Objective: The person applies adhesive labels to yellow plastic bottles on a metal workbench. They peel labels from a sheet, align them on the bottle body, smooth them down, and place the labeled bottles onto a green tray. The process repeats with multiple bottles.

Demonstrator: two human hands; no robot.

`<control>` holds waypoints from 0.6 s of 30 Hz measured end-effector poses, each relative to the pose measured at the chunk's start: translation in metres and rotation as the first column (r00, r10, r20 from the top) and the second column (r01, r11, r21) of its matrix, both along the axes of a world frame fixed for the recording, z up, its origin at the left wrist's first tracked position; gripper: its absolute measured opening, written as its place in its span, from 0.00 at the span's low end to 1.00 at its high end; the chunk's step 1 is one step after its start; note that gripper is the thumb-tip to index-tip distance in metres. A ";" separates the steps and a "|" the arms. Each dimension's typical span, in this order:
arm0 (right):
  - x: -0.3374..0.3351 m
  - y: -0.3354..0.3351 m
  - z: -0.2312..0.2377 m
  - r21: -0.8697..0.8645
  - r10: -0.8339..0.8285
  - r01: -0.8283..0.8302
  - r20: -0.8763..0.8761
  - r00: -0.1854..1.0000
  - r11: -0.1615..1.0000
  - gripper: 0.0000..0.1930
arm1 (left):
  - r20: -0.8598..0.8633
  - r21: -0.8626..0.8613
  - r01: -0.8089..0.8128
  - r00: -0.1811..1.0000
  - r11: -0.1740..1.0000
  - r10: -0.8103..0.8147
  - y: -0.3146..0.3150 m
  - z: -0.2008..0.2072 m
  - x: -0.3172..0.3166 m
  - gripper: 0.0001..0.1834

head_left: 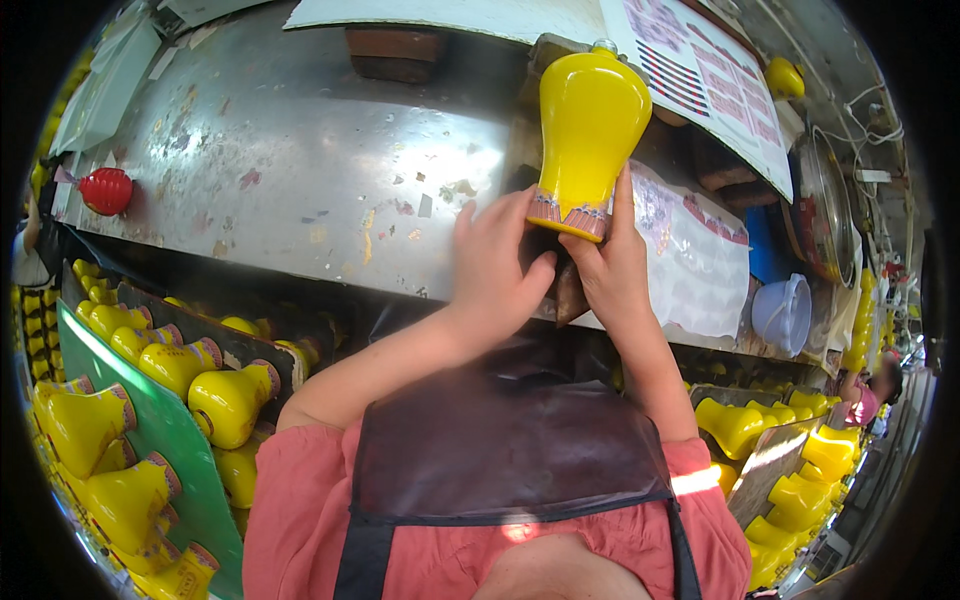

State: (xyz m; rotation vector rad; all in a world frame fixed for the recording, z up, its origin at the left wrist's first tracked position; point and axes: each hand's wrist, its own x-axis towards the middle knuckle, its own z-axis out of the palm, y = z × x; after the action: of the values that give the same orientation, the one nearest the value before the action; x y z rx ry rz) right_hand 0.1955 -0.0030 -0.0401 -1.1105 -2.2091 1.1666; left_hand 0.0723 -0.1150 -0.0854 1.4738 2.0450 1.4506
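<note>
A glossy yellow bottle [592, 120] stands before me over the work table, its wide shoulder and small neck at the far end. Around its base runs a purplish patterned band [575, 217]. My right hand [615, 275] grips the base from the right, forefinger stretched along the side and thumb at the bottom edge. From the left, my left hand [495, 270] has its fingers curled against the banded base, with the thumb below it. A white sheet of printed decals [695, 265] lies to the right of my right hand.
A metal table [300, 190] with stuck scraps spreads left, holding a red ribbed object [106, 191]. A pale blue bucket [782, 315] stands right, below a printed board [700, 80]. Yellow bottles [235, 405] fill racks at both sides. A person [868, 395] is far right.
</note>
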 end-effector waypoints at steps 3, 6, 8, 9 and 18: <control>0.003 0.003 -0.004 -0.115 0.026 -0.040 -0.122 0.992 0.993 0.49 | -0.007 -0.020 0.011 1.000 1.000 -0.011 0.003 0.002 -0.005 0.37; 0.002 0.004 -0.005 -0.147 0.047 -0.082 -0.232 0.972 0.986 0.48 | 0.057 -0.016 0.008 0.998 1.000 -0.007 0.007 0.005 -0.008 0.34; 0.001 0.003 -0.001 -0.155 0.045 -0.088 -0.264 0.964 0.984 0.47 | 0.104 0.017 0.009 0.994 1.000 -0.010 0.011 0.007 -0.009 0.32; 0.001 0.003 0.003 -0.128 0.058 -0.091 -0.241 0.969 0.988 0.45 | 0.116 0.045 0.012 0.993 0.999 -0.017 0.013 0.008 -0.010 0.31; 0.014 0.004 0.048 0.162 -0.042 0.019 0.140 0.989 0.987 0.34 | -0.277 0.156 -0.006 0.960 0.988 0.049 0.009 0.007 -0.034 0.29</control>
State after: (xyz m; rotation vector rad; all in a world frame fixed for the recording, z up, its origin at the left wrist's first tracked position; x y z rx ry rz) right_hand 0.2098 0.0010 0.0082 -1.1883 -2.3375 0.9032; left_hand 0.0384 -0.1064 -0.0786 1.8122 2.1595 1.5152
